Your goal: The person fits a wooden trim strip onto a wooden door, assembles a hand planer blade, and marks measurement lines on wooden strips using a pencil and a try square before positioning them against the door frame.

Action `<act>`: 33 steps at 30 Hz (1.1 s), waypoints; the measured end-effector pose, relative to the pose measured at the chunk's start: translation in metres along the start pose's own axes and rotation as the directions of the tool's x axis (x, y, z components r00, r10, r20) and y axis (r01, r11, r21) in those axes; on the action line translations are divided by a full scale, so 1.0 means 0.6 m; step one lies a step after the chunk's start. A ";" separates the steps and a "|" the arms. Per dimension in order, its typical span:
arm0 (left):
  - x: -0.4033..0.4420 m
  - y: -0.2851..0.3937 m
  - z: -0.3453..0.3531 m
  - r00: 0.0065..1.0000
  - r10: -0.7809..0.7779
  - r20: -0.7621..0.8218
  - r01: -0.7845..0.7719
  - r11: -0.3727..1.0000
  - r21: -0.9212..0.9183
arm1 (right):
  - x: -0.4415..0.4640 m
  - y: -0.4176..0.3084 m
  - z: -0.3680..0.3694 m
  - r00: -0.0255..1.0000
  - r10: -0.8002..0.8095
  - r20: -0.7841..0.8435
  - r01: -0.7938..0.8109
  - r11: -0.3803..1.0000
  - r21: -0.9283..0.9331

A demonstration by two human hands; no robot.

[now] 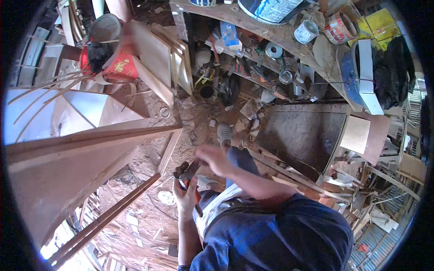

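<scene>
My left hand (184,196) is closed around a hammer (197,197) with a dark head and an orange and black handle. The hammer's head rises above my fingers. Beside the head, a flat greyish-brown piece (191,171) slants between my two hands; its kind is unclear. My right hand (212,160) is just right of this piece, smeared by motion, so I cannot tell whether its fingers grip anything. Both hands are in front of my body, over the littered floor.
A long wooden frame or panel (90,140) stands close on the left, with a thin wooden strip (108,219) below it. Ahead is a cluttered workbench (217,13) with paint cans. A dark board (302,137) leans at right. Wood scraps cover the floor (190,119).
</scene>
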State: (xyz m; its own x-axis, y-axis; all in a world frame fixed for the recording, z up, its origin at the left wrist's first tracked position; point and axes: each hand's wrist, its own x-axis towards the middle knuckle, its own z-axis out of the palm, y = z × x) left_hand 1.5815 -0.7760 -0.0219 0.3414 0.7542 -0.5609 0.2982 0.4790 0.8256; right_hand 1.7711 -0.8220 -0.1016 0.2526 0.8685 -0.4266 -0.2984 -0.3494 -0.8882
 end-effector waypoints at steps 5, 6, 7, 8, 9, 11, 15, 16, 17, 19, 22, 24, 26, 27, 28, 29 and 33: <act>-0.073 0.000 -0.065 0.969 0.198 -0.146 -0.208 0.977 -0.057 | -0.097 -0.074 0.155 0.991 -0.029 0.127 0.023 0.998 0.052; -0.095 -0.013 -0.089 0.975 0.171 -0.145 -0.177 0.984 -0.031 | -0.111 -0.069 0.183 0.989 -0.076 0.126 0.071 0.996 0.050; -0.119 -0.027 -0.119 0.978 0.147 -0.146 -0.149 0.989 -0.006 | -0.130 -0.072 0.210 0.992 -0.042 0.122 0.036 0.998 0.052; -0.142 -0.039 -0.152 0.980 0.125 -0.152 -0.124 0.992 0.018 | -0.149 -0.073 0.237 0.990 -0.044 0.136 0.043 0.999 0.015; -0.174 -0.027 -0.172 0.977 0.131 -0.168 -0.126 0.991 0.039 | -0.167 -0.073 0.267 0.987 -0.049 0.153 0.053 0.998 -0.022; -0.241 -0.031 -0.224 0.960 0.193 -0.205 -0.197 0.980 -0.002 | -0.210 -0.068 0.341 0.974 -0.045 0.223 0.043 0.999 0.014; -0.383 -0.128 -0.403 0.957 0.231 -0.177 -0.256 0.957 -0.139 | -0.302 -0.028 0.502 0.900 0.019 0.436 -0.007 1.000 -0.030; -0.421 -0.146 -0.443 0.956 0.232 -0.178 -0.266 0.943 -0.199 | -0.326 -0.020 0.549 0.872 -0.012 0.490 0.028 0.999 -0.026; -0.460 -0.156 -0.478 0.940 0.272 -0.204 -0.320 0.910 -0.262 | -0.351 -0.011 0.593 0.840 -0.039 0.542 0.059 0.998 -0.019; -0.542 -0.180 -0.544 0.915 0.290 -0.281 -0.378 0.859 -0.345 | -0.399 0.007 0.677 0.769 -0.076 0.635 0.103 0.995 -0.006; -0.646 -0.247 -0.652 0.882 0.268 -0.387 -0.379 0.893 -0.245 | -0.461 0.003 0.795 0.664 -0.011 0.747 0.064 0.997 -0.042; -0.707 -0.265 -0.696 0.849 0.224 -0.479 -0.386 0.881 -0.274 | -0.492 0.013 0.868 0.633 -0.028 0.773 0.037 0.999 0.006; -0.757 -0.287 -0.745 0.819 0.217 -0.531 -0.395 0.885 -0.247 | -0.499 0.033 0.933 0.602 0.028 0.798 0.057 0.995 -0.077; -0.773 -0.312 -0.766 0.803 0.239 -0.546 -0.422 0.875 -0.237 | -0.504 0.039 0.963 0.591 0.009 0.806 0.092 0.993 -0.078; -0.784 -0.340 -0.786 0.796 0.259 -0.547 -0.441 0.867 -0.231 | -0.509 0.044 1.000 0.553 0.009 0.833 0.042 0.998 -0.039; -0.794 -0.363 -0.801 0.774 0.251 -0.581 -0.482 0.828 -0.285 | -0.514 0.051 1.036 0.522 0.012 0.853 -0.014 1.000 -0.005; -0.848 -0.454 -0.894 0.665 0.123 -0.736 -0.467 0.838 -0.282 | -0.523 0.120 1.198 0.418 0.133 0.899 -0.069 0.991 -0.114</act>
State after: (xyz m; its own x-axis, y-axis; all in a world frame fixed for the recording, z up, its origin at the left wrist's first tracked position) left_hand 0.8487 -1.0495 0.0717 -0.3926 0.8914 -0.2265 -0.1607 0.1760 0.9712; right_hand 1.0085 -0.8670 0.0909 -0.7611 0.6328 -0.1427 -0.2079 -0.4464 -0.8704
